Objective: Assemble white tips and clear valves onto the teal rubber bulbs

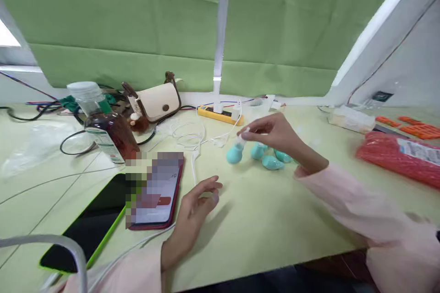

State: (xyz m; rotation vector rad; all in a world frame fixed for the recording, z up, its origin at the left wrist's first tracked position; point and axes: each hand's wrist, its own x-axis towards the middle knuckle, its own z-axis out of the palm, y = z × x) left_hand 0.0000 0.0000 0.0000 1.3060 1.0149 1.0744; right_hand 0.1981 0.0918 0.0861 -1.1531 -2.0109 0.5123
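Note:
My right hand (275, 132) pinches the white tip of a teal bulb-shaped dropper (235, 152), which hangs just above the pale green table (261, 219). Three more teal bulbs (271, 159) lie on the table right behind it, beside my wrist. My left hand (195, 206) hovers lower down with its fingers loosely curled and apart, holding nothing. It is next to a red-cased phone (158, 192) with a lit screen.
A dark tablet in a lime case (85, 224) lies at the front left. A bottle of dark liquid (106, 128), a cream purse (158, 100), white cables (192, 137) and a yellow power strip (220, 115) sit behind. Red packaging (398, 155) lies at the right.

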